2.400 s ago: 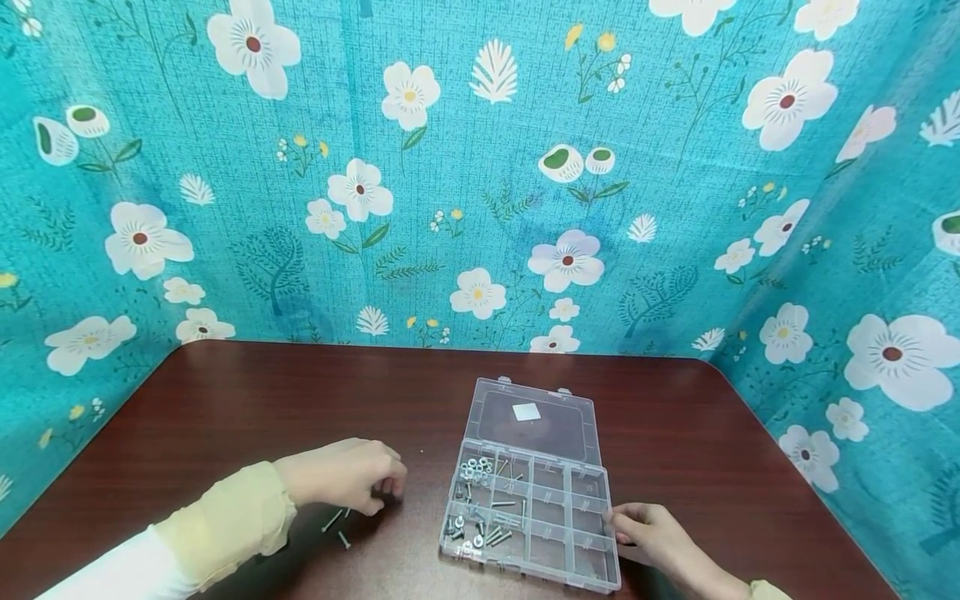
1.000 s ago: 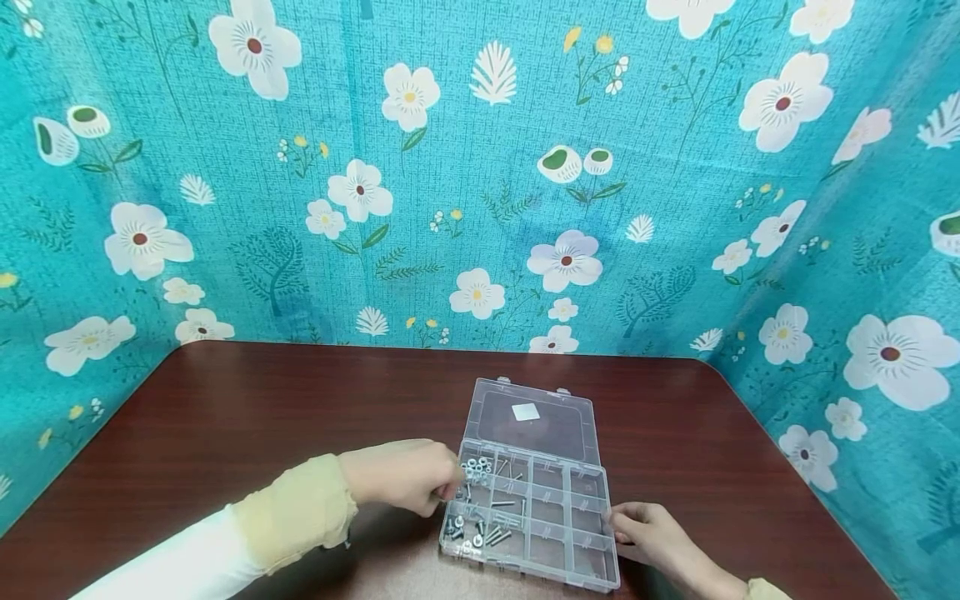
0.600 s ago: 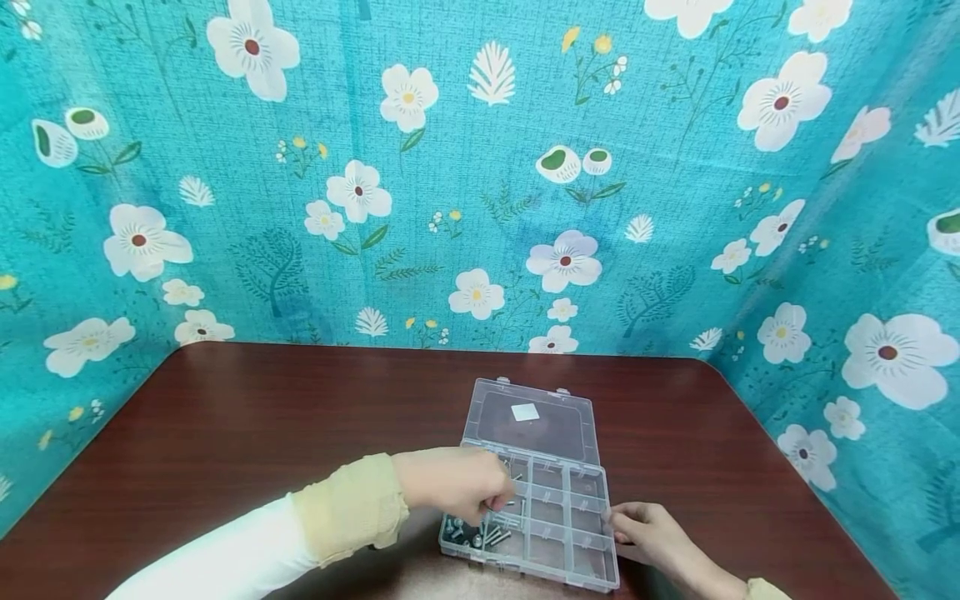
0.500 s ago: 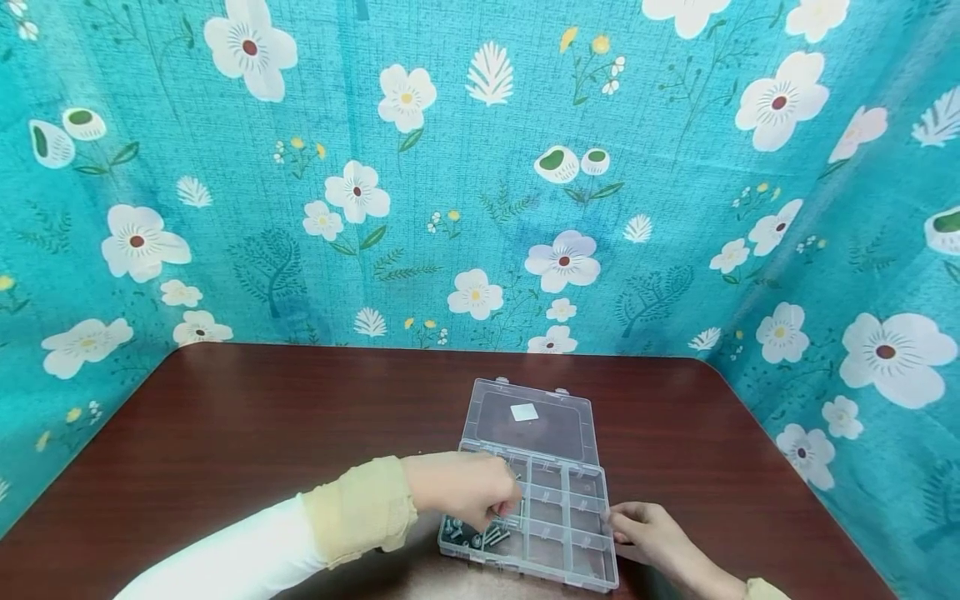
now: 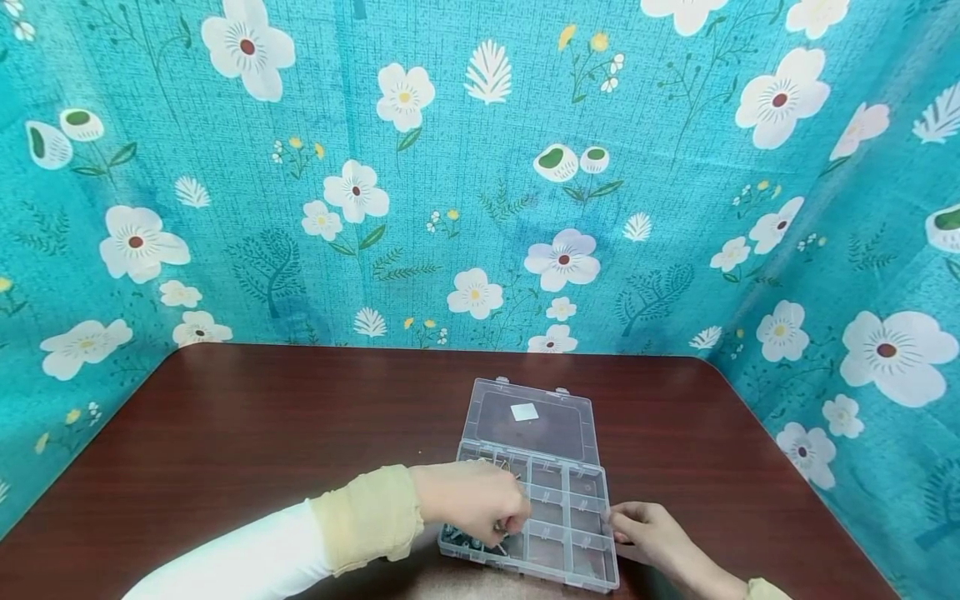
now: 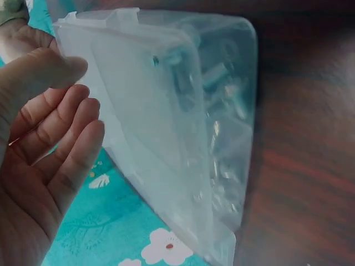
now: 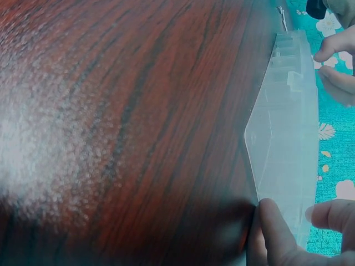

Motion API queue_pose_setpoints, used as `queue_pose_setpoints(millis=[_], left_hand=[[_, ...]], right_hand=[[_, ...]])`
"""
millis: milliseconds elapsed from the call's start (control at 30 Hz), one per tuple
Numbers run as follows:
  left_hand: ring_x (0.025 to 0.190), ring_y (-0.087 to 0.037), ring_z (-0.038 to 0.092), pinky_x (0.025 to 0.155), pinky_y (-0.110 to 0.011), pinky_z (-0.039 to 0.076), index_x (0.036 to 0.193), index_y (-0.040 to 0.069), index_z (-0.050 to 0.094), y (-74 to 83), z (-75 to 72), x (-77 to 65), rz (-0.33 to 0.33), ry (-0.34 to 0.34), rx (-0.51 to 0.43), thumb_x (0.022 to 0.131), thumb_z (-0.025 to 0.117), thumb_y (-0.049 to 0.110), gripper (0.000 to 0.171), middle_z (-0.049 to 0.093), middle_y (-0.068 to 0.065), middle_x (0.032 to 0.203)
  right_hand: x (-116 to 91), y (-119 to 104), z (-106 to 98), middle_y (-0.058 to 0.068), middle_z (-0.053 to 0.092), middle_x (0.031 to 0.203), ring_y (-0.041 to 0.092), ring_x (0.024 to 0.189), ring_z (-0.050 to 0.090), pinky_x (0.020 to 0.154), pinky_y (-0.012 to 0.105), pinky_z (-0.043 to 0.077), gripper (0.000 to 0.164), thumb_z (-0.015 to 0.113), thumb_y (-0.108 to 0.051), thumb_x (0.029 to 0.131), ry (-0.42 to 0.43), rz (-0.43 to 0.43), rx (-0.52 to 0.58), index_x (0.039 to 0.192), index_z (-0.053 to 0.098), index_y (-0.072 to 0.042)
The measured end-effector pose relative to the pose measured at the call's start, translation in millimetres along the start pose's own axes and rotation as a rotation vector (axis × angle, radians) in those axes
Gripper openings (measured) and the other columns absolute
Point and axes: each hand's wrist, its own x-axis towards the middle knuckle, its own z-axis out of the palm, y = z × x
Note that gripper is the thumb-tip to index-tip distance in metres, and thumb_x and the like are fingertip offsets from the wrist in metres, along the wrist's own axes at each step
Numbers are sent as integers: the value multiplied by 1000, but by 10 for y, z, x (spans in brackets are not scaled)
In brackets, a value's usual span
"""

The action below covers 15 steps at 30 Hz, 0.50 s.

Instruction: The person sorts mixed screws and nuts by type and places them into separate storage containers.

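A clear plastic compartment box (image 5: 547,552) lies on the table with its lid (image 5: 532,433) folded back. My left hand (image 5: 480,500) is over its left compartments, fingers bent downward. In the left wrist view, the thumb and loosely curved fingers (image 6: 83,155) show nothing between them. Metal screws (image 5: 501,547) show just below that hand, and bolts (image 5: 459,537) sit in the front left compartment. The hand hides most of the other hardware. My right hand (image 5: 652,537) pinches the box's right side, thumb and finger on either side of the wall in the right wrist view.
The dark red-brown table (image 5: 300,408) surrounds the box. A blue flowered curtain (image 5: 450,167) hangs along the back and sides. A white square label (image 5: 525,412) sits on the lid. Several compartments at the box's right show no hardware.
My left hand has moved right, from the table beside loose screws to above the box's left compartments, then slightly further right and nearer. My right hand has stayed at the box's side.
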Motion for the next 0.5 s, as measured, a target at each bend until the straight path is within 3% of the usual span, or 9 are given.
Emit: queue_pose_setpoints(millis=[267, 367, 500], left_hand=[[66, 5, 50, 56, -12, 43, 84, 23, 64, -68, -66, -262, -15, -1, 95, 72, 74, 18, 16, 58, 17, 78], [66, 4, 51, 56, -13, 44, 83, 23, 64, -73, -74, -389, -73, -2, 104, 72, 73, 16, 16, 58, 17, 77], [60, 1, 47, 51, -18, 42, 75, 21, 63, -90, -53, -571, -226, 31, 50, 69, 71, 7, 17, 58, 13, 70]], right_hand=[[-8, 1, -15, 20, 57, 101, 17, 88, 54, 81, 42, 53, 44, 46, -12, 94, 1, 2, -12, 112, 42, 28], [-1, 13, -16, 19, 57, 100, 17, 87, 54, 81, 42, 53, 44, 46, -11, 93, -6, 0, -4, 111, 41, 28], [-2, 14, -12, 20, 57, 101, 18, 88, 55, 81, 42, 53, 44, 47, -11, 92, -5, 7, 2, 111, 41, 28]])
